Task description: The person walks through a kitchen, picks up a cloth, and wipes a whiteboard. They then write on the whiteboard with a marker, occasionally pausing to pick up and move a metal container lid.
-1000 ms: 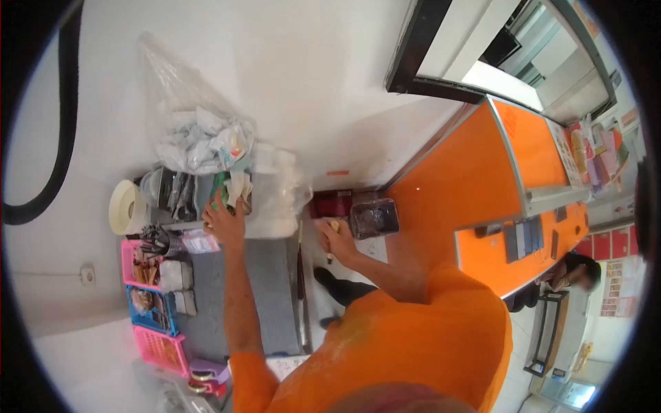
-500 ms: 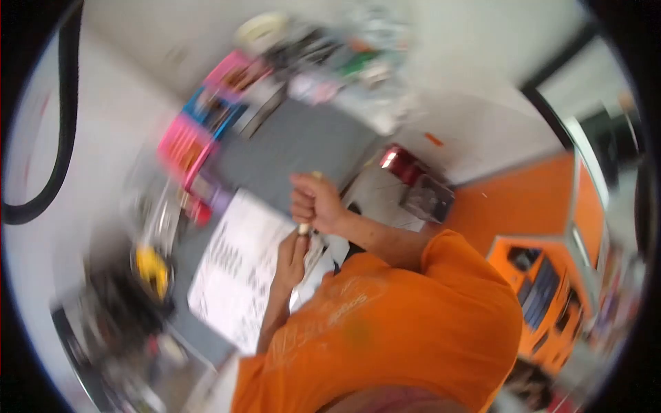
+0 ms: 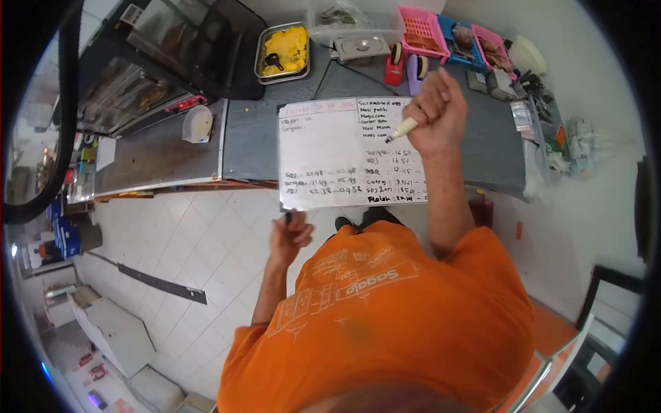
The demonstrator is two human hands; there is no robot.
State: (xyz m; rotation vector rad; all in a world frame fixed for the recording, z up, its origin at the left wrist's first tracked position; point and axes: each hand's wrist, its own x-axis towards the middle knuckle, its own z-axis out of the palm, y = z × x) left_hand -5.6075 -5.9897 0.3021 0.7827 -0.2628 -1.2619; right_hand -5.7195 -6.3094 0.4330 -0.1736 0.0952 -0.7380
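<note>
In my right hand (image 3: pixel 441 113), raised over the right part of a whiteboard (image 3: pixel 317 155), is a pale marker (image 3: pixel 403 129) with its dark tip bare and pointing down-left. The board lies flat at the counter's front edge and carries handwritten words and times in black, plus a red line at the top. My left hand (image 3: pixel 292 237) is off the counter, just below the board's lower left corner. Its fingers are curled around a small black marker cap (image 3: pixel 288 217).
Along the back of the grey counter (image 3: pixel 248 138) stand a tray of yellow food (image 3: pixel 292 43), a lidded metal container (image 3: pixel 361 47), a red tape dispenser (image 3: pixel 393 72) and pink baskets (image 3: pixel 421 31). A dark glass cabinet (image 3: pixel 186 48) is at the left.
My hands were together on the marker and have parted. The cap is off in my left hand, and the marker is in my right. My view has turned toward the counter.
</note>
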